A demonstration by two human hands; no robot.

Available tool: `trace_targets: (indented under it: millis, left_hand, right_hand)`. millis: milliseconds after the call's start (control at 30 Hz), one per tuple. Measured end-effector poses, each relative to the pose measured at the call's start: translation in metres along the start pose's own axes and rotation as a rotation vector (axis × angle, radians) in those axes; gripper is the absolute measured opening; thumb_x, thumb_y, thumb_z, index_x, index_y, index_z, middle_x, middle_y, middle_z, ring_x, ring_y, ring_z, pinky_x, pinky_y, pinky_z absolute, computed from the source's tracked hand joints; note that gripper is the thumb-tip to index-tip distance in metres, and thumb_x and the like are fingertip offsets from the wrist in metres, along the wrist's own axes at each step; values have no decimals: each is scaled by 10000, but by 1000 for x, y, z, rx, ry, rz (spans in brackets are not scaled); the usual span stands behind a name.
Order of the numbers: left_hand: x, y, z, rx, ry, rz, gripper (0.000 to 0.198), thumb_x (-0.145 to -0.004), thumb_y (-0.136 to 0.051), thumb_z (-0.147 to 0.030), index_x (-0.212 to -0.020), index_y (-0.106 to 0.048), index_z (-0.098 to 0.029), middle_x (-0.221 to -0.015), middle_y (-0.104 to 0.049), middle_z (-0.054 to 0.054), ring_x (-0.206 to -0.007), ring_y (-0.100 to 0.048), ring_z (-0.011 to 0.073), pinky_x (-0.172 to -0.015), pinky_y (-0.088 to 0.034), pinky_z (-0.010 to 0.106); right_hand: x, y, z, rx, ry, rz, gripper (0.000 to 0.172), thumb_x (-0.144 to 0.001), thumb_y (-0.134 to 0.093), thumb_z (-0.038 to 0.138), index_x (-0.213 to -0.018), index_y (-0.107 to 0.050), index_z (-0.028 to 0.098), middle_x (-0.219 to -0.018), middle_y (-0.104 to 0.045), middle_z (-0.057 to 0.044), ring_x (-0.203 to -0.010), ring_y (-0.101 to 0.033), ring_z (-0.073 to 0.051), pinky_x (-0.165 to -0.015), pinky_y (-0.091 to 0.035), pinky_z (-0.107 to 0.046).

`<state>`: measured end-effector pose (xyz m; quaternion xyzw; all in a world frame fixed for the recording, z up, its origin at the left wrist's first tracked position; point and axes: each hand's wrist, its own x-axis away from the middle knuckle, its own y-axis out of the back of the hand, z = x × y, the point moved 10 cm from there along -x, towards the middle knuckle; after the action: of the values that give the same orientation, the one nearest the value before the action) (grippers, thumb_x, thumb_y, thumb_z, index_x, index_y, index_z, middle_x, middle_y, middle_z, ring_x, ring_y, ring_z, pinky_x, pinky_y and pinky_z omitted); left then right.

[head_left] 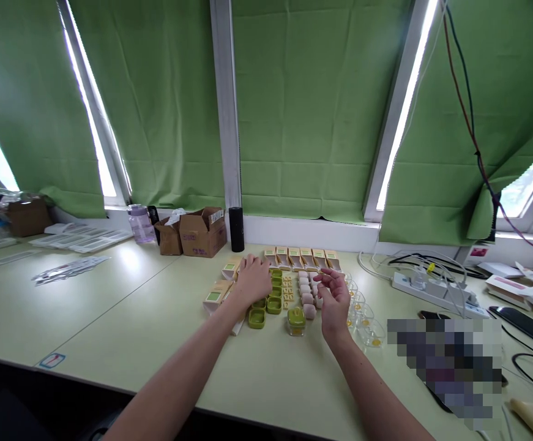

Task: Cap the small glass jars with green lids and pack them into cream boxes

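My left hand (253,278) lies palm down with fingers stretched out over a row of green lids (266,304) and small tan boxes (218,293). My right hand (335,294) hovers over pale pink round pieces (306,293) with its fingers curled in a loose pinch; what it holds, if anything, I cannot make out. A small clear jar with a green lid (296,320) stands between the hands. A row of open tan boxes (301,257) lines the back, and clear cups (368,324) sit right of the right hand. Yellow pieces (287,290) lie in the middle.
Two cardboard boxes (202,231), a black cylinder (236,229) and a clear bottle (141,223) stand at the window sill. A white power strip (436,290) with cables lies to the right. Flat white packets (68,267) lie at the left. Green blinds (303,110) hang behind.
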<state>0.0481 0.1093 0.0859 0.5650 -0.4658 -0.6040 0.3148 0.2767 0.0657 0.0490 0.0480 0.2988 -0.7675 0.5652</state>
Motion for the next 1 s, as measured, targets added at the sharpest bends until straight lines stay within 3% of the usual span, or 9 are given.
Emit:
trace_targets:
  millis: [267, 433, 600, 767, 900, 1000]
  left_hand:
    - [-65, -50, 31, -113, 63, 233, 403, -798, -636, -283, -1175, -721, -171, -1215, -668, 233, -1291, -452, 446, -1053, -325, 584]
    - [-84, -80, 36, -137, 91, 311, 415, -764, -670, -328, -1152, -740, -197, -1236, -686, 223, -1297, -453, 454, -1079, -286, 622]
    - [-95, -97, 33, -128, 94, 336, 207, -778, -670, -289, -930, -769, -191, -1172, -710, 211, -1267, -477, 432, -1068, -308, 595]
    - [-101, -87, 33, -128, 95, 277, 159, -795, -663, -222, -918, -757, -189, -1157, -704, 199, -1254, -469, 404, -1053, -327, 568]
    - [-100, -59, 40, -132, 132, 167, 259, -839, -619, -201, -1067, -732, -158, -1227, -658, 216, -1266, -442, 400, -1044, -321, 568]
    - [-92, -32, 42, -139, 170, 73, 422, -872, -555, -163, -1282, -638, -104, -1280, -612, 251, -1240, -436, 396, -1020, -324, 564]
  right_hand:
    - [0, 2, -4, 33, 6, -11, 344, -777, -691, 312, -1105, -655, 214, -904, -680, -34, -847, -627, -205, -742, -468, -337]
    - [1, 0, -5, 53, 16, -5, 340, -784, -674, 330, -1104, -647, 219, -916, -678, -40, -877, -643, -220, -751, -485, -344]
    - [1, -2, -7, 52, 15, 10, 357, -791, -667, 334, -1127, -630, 217, -923, -672, -40, -885, -636, -220, -780, -489, -355]
    - [2, -3, -6, 59, 1, 21, 362, -799, -676, 348, -1133, -630, 214, -943, -669, -47, -888, -628, -220, -771, -484, -351]
    - [2, -4, -4, 69, 4, 25, 371, -798, -682, 351, -1137, -627, 210, -934, -674, -48, -890, -633, -224, -757, -485, -347]
    - [3, -5, 0, 71, 14, 25, 366, -807, -683, 354, -1140, -629, 213, -927, -679, -46, -873, -631, -216, -758, -488, -344]
